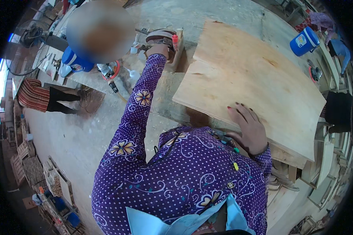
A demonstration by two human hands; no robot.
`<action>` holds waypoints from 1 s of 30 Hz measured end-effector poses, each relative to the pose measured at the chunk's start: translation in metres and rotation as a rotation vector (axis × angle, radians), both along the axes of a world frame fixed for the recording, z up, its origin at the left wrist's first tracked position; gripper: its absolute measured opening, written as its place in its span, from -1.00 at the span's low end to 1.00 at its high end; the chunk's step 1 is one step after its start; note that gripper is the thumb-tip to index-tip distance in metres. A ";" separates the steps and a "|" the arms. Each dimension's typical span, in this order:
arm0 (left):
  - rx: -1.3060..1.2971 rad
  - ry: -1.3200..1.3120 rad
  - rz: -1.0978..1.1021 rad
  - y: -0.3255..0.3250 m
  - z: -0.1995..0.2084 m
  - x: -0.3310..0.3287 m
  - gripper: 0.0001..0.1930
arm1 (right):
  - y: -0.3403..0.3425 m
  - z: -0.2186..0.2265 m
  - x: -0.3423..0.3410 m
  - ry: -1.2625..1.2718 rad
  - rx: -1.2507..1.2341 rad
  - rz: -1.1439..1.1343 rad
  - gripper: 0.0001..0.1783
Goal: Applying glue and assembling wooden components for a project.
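Note:
My left arm stretches far ahead, and my left hand (pixel 159 50) is at a wooden tray (pixel 180 60) with small items in it. Its fingers are hidden behind the back of the hand. Just beyond it sits a roll of tape or similar ring (pixel 161 34), brown and pale. A red-capped tube (pixel 175 40) stands right beside the hand. My right hand (pixel 250 129) lies open on the near edge of a large plywood sheet (pixel 247 74), fingers spread, nails dark red. The sheet rests on a wooden support and covers much of the bench.
Left of the tray are a white squeeze bottle (pixel 132 73), a red-rimmed dish (pixel 111 70), a brush (pixel 114 87) and a blue tub (pixel 77 60). Another blue tub (pixel 304 41) stands far right. A person in striped clothing (pixel 34 94) is at left; a blurred head is ahead.

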State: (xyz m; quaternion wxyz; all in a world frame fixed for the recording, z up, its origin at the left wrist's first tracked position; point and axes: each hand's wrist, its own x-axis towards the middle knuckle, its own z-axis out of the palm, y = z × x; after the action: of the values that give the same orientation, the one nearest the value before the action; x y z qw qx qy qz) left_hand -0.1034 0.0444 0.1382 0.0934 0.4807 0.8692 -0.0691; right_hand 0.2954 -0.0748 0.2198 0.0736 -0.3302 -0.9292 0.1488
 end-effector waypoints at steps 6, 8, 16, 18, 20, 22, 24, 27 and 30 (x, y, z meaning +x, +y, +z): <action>0.178 -0.040 -0.121 -0.015 -0.002 -0.010 -0.72 | 0.010 -0.026 0.008 -0.033 0.207 -0.086 -0.37; 0.399 -0.160 -0.224 -0.034 0.002 -0.011 -0.72 | 0.008 -0.026 0.016 -0.005 0.182 -0.073 -0.35; 0.707 -0.702 -0.448 -0.044 0.013 0.077 -0.76 | 0.008 -0.030 0.029 0.069 0.090 -0.097 -0.28; 0.687 -0.621 -0.475 -0.039 0.006 0.086 -0.80 | 0.008 -0.030 0.030 0.045 0.047 -0.115 -0.26; 0.798 -0.507 -0.578 -0.035 -0.001 0.094 -0.82 | 0.009 -0.032 0.032 0.045 0.043 -0.118 -0.25; 0.849 -0.451 -0.634 -0.033 -0.005 0.094 -0.83 | 0.010 -0.030 0.032 0.045 0.040 -0.121 -0.24; 0.891 -0.291 -0.755 -0.035 -0.007 0.091 -0.89 | 0.010 -0.027 0.033 0.045 0.022 -0.106 -0.22; 0.819 -0.123 -0.886 -0.045 -0.002 0.085 -0.76 | 0.010 -0.024 0.034 0.062 0.002 -0.115 -0.20; 0.800 -0.046 -0.883 -0.055 0.010 0.085 -0.56 | 0.011 -0.020 0.035 0.073 -0.030 -0.128 -0.19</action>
State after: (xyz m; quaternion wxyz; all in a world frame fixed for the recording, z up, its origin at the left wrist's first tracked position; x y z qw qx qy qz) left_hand -0.0180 -0.0108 0.1485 -0.1137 0.7957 0.5435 0.2418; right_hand 0.3307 -0.0638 0.1994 0.1116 -0.3843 -0.9006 0.1695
